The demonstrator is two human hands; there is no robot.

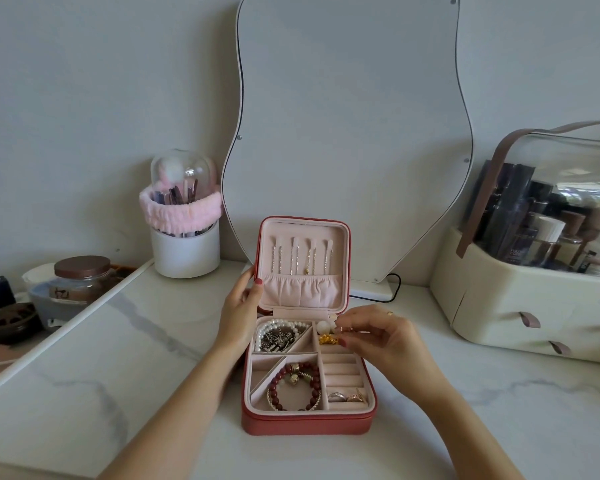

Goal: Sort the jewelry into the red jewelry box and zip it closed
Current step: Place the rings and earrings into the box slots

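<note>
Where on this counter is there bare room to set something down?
Bare marble lies left of the jewelry box, below the brush cup, and in front of the box. The right side by the cosmetics case is narrower.

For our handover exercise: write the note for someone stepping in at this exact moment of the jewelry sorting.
Left hand holds the open lid's left edge. Right hand pinches a small piece, too small to identify, over the box's top-right compartment.
The red jewelry box lies open on the table. Pearl strand top left, red bead bracelet bottom left, rings in the ring rolls, necklaces hung in the lid.
Left: place the pinched piece, close the lid, zip it.
</note>
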